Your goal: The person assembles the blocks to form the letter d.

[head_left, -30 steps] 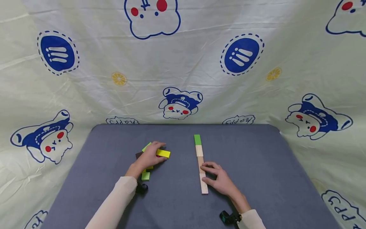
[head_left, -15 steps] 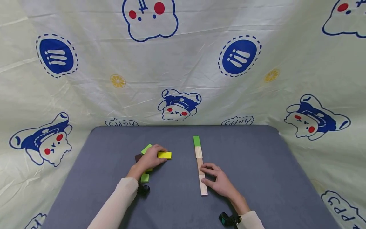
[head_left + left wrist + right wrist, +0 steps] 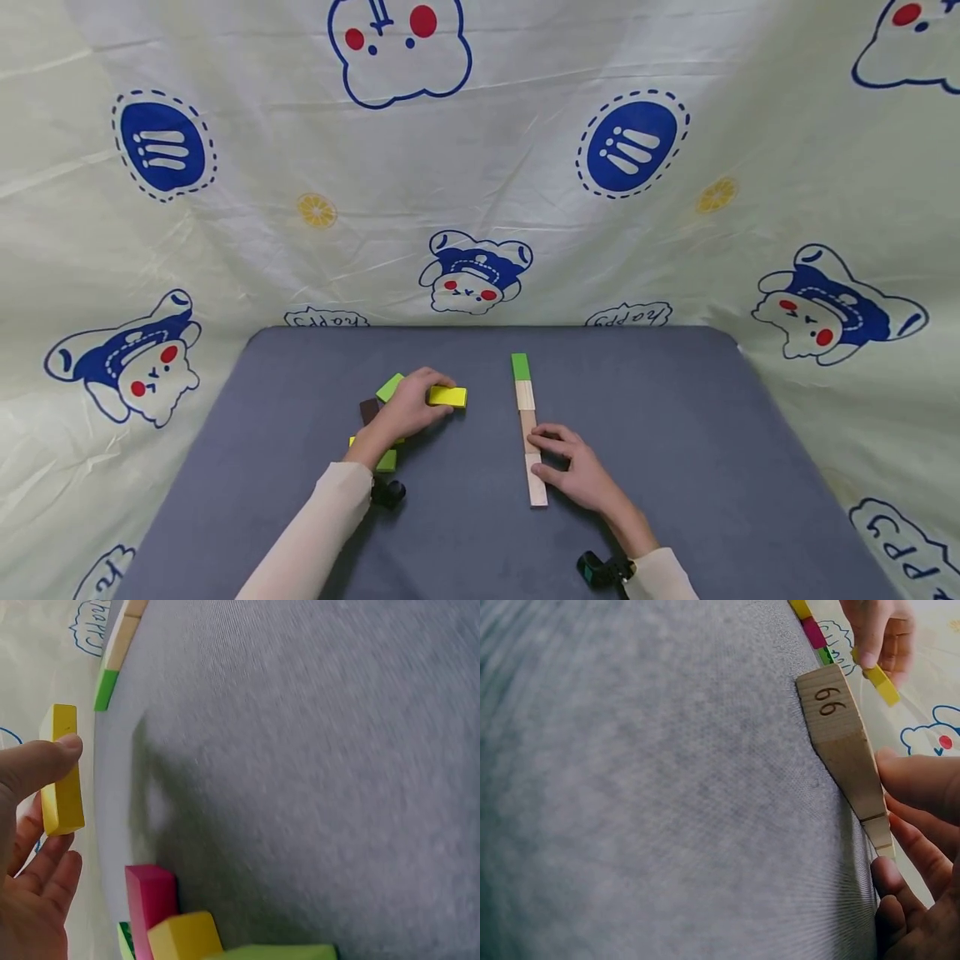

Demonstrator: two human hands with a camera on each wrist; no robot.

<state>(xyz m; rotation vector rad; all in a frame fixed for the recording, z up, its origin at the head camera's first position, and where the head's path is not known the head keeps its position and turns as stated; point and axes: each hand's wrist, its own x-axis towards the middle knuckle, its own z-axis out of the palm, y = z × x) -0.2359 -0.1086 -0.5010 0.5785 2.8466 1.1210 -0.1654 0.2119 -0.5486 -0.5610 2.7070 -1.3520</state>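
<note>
My left hand [image 3: 408, 408] pinches a yellow block [image 3: 453, 397] between thumb and fingers. In the left wrist view this block [image 3: 66, 772] is held above the table, its shadow on the cloth. To the right lies a straight row: a green block [image 3: 521, 366] at the far end, then plain wooden blocks [image 3: 536, 483] towards me. My right hand [image 3: 577, 471] rests against the row's right side, thumb and fingertips touching the wooden blocks, fingers loosely bent. A number is marked on the near block's end [image 3: 829, 701] in the right wrist view.
Loose blocks lie under and around my left forearm: lime green [image 3: 389, 387], dark brown [image 3: 368, 411] and green [image 3: 387, 461]. A pink block [image 3: 152, 900] and a yellow one [image 3: 187, 937] show in the left wrist view. The grey table [image 3: 675, 433] meets a printed curtain [image 3: 480, 150] behind.
My left hand has moved right, away from the loose blocks and towards the row, carrying the yellow block. The right hand and the row have stayed in place.
</note>
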